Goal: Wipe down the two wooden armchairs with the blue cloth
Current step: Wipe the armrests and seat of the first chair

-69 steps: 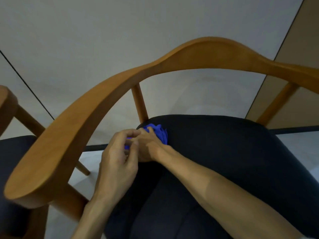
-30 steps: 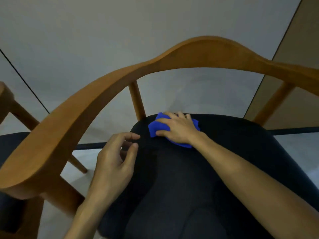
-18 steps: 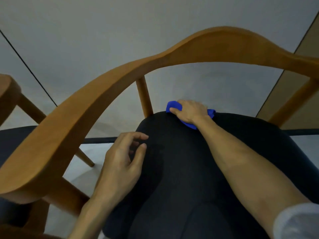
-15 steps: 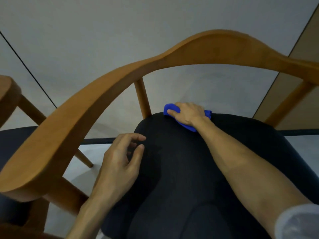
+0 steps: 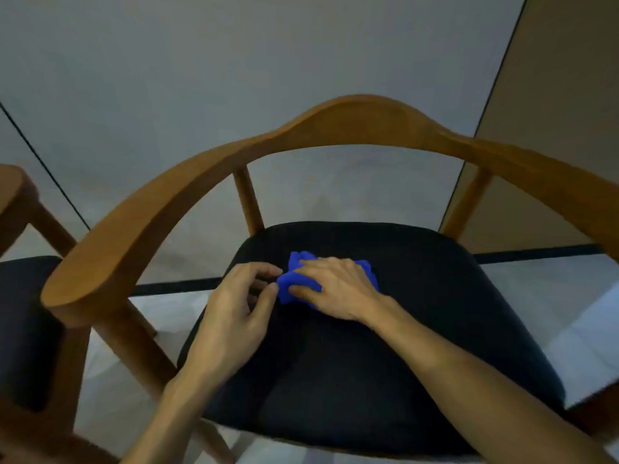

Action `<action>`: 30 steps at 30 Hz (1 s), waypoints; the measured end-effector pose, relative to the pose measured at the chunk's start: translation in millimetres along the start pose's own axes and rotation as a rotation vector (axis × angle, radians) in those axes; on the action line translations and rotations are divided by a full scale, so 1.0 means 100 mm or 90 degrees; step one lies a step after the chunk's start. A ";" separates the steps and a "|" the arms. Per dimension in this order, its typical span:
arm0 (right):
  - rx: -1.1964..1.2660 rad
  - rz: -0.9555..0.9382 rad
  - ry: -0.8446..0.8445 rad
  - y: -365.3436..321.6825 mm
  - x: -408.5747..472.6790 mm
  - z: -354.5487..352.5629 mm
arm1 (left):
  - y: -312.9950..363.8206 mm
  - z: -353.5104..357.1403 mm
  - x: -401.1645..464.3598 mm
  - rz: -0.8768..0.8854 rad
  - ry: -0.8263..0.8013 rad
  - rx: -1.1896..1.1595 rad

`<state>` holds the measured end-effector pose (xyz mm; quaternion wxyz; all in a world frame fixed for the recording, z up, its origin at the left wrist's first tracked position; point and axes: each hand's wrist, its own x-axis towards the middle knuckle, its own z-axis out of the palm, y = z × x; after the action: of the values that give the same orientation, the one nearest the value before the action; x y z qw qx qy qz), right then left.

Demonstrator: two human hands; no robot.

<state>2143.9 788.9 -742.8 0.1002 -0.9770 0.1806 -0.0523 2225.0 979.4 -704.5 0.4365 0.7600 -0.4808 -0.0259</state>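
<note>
A wooden armchair (image 5: 351, 125) with a curved back rail fills the view, and its dark seat cushion (image 5: 418, 329) lies below me. The bunched blue cloth (image 5: 294, 279) sits on the cushion left of centre. My right hand (image 5: 338, 289) presses down on the cloth and covers most of it. My left hand (image 5: 237, 313) rests on the cushion just left of the cloth, its thumb and fingertips pinched at the cloth's left edge. Part of a second armchair (image 5: 16, 209) with a dark seat shows at the far left edge.
Pale grey floor (image 5: 167, 78) with a thin dark line lies behind the chairs. A tan panel (image 5: 552, 95) stands at the upper right. The chair's left armrest end (image 5: 87, 279) juts toward me close to my left forearm.
My right hand has drawn the cloth back from the rear edge of the cushion toward its middle, up to my left hand. The camera has pulled back, showing more of the chair.
</note>
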 end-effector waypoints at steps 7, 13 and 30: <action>0.013 -0.089 -0.042 -0.38 -1.01 0.04 | 0.24 0.05 -0.14 0.045 0.005 -0.011; -0.063 -0.248 -0.031 -0.41 -1.65 0.08 | 0.24 0.06 -0.22 0.039 -0.027 0.006; -0.111 0.077 0.034 0.42 -0.06 -0.04 | 0.09 0.04 0.18 0.081 -0.008 -0.015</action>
<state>2123.8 752.2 -748.1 0.0128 -0.9677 0.2456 -0.0563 2226.4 961.8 -693.2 0.4430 0.7224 -0.5309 -0.0087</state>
